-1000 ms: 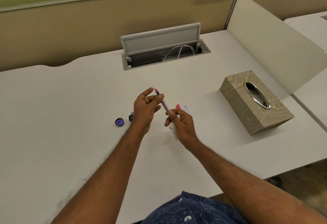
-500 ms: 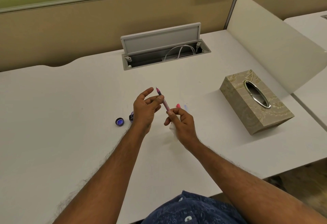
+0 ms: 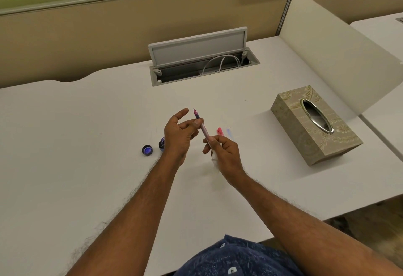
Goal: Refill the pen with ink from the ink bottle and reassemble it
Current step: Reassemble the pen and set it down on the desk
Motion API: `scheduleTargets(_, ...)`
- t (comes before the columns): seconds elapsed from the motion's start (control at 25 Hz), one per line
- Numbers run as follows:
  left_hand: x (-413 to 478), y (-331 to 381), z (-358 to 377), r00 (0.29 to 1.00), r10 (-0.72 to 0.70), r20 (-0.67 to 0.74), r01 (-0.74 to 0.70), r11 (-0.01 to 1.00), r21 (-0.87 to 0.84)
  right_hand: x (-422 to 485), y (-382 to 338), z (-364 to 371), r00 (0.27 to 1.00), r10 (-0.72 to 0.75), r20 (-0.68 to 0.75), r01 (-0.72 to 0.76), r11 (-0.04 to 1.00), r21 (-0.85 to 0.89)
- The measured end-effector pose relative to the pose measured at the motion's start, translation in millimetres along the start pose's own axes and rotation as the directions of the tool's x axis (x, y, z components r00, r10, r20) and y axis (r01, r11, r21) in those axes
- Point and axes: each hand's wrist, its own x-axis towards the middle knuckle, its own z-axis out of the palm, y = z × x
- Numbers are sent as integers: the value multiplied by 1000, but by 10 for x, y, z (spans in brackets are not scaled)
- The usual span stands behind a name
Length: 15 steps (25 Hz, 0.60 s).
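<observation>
— White bench (image 3: 65, 166) surface is being seen beneath a beige and green partition; what is being held above it?

— A pen (image 3: 201, 126) is being held in the air between both hands, tilted, with its dark tip pointing up and away from the person. The upper part is being pinched by the fingertips of the left hand (image 3: 180, 134), whose index finger is being kept raised and spread. The lower end is being gripped by the right hand (image 3: 224, 155), which is closed around it, and a scrap of white tissue (image 3: 214, 158) is being pressed in that same hand.

— Where is the ink being kept?

— The ink bottle (image 3: 161, 143) is being half hidden behind the left wrist, standing on the bench. Its dark cap (image 3: 147, 150) is being left just beside it to the left, lying with its blue inside facing up.

— And the other pen part?

— A pink piece (image 3: 219, 131), which cannot be told apart as cap or barrel, is lying on the bench just beyond the right hand, next to a faint blue smear (image 3: 229, 133).

— What else is being shown?

— A patterned tissue box (image 3: 305, 127) is standing well apart on the right, and an open cable tray (image 3: 202, 66) with a white cable is being seen at the back of the bench.
</observation>
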Motion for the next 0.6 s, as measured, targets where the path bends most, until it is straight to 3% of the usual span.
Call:
scheduleTargets(0.2,23,-61,-13,1000,-5,-9,6,1000,23,52,63,-17,997,-73,-40,68,992,-106)
scheduleTargets(0.6,93,-149,8,999,-45,-2,45,997,57,121,177,-48,997,-23,-67,12,987,-162)
